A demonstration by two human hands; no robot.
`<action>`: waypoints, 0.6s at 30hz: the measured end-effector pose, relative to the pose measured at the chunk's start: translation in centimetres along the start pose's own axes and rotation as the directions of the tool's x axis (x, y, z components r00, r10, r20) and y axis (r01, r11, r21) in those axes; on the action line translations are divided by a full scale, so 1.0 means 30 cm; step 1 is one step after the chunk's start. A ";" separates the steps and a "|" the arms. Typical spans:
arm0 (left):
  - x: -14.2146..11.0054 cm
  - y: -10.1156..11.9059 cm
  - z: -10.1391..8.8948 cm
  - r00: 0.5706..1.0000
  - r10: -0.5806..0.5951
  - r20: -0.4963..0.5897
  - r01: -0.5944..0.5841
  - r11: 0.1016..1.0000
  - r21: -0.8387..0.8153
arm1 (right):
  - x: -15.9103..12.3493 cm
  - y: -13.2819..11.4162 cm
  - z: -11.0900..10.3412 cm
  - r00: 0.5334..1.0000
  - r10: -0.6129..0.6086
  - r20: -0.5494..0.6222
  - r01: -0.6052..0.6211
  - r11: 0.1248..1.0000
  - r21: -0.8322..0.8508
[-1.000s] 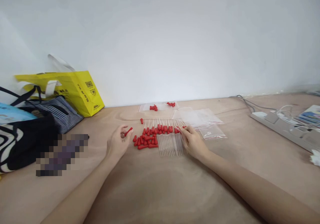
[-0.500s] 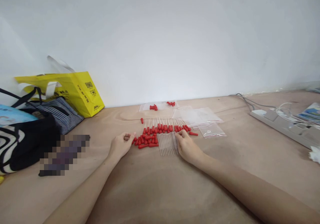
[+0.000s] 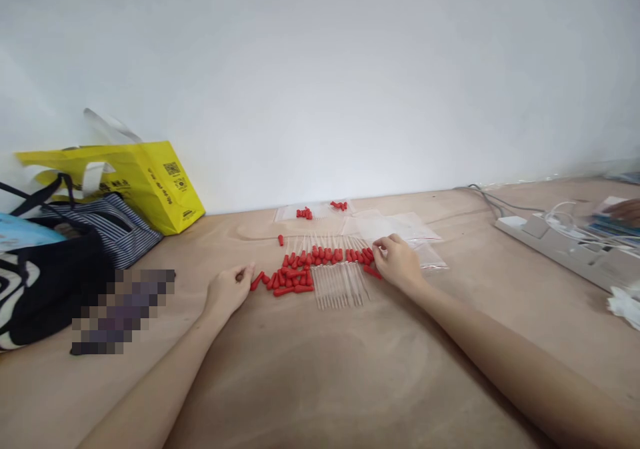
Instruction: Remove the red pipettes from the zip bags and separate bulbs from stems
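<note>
Several small red rubber caps (image 3: 295, 279) lie in a loose pile on the wooden table (image 3: 320, 369). Beside them lies a row of clear thin tubes (image 3: 339, 281), some with red caps on their far ends. My left hand (image 3: 227, 290) rests on the table left of the pile, fingers curled, with a red cap (image 3: 257, 281) at its fingertips. My right hand (image 3: 399, 261) is at the right end of the row, fingers pinched over the capped tubes; a red-capped piece (image 3: 371, 272) lies just under it.
Clear zip bags (image 3: 400, 229) lie behind the tubes, two with red caps (image 3: 304, 213) inside. A yellow bag (image 3: 135, 177) and striped and black bags (image 3: 60, 262) stand at the left. A power strip with cables (image 3: 565, 245) is at the right, with another person's hand (image 3: 626, 210) near it.
My right hand moved from the near ends of the tubes up and right to the capped far end. My left hand set down by the pile and shifted slightly left.
</note>
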State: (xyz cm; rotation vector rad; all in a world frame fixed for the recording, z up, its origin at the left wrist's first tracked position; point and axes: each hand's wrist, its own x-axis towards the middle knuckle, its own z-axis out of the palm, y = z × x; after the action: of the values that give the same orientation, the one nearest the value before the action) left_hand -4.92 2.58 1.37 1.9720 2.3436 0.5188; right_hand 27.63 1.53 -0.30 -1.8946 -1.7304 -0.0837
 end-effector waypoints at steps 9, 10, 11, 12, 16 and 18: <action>0.041 -0.017 -0.020 0.997 -0.076 0.017 0.076 0.997 -0.003 | 0.149 0.055 -0.035 0.895 0.221 0.388 -0.216 0.975 -0.057; 0.048 -0.018 -0.021 0.997 -0.080 0.022 0.080 0.997 -0.005 | 0.161 0.052 -0.032 0.886 0.215 0.411 -0.213 0.976 -0.052; 0.054 -0.017 -0.021 0.996 -0.082 0.024 0.082 0.997 -0.007 | 0.173 0.048 -0.028 0.877 0.211 0.433 -0.211 0.976 -0.048; 0.061 -0.015 -0.020 0.997 -0.079 0.025 0.080 0.997 -0.010 | 0.183 0.043 -0.024 0.869 0.207 0.449 -0.209 0.977 -0.045; 0.099 0.021 -0.008 0.998 -0.045 0.048 0.046 0.999 -0.021 | 0.210 0.017 -0.001 0.856 0.201 0.477 -0.209 0.977 -0.036; 0.136 0.053 0.002 0.997 -0.034 0.068 0.036 0.999 -0.024 | 0.218 0.004 0.012 0.849 0.204 0.488 -0.209 0.977 -0.045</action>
State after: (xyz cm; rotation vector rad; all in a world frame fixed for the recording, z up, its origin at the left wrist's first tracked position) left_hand -4.17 6.74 2.51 1.9026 2.3152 0.4701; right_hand 28.70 7.55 2.03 -2.2154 -1.8090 0.5353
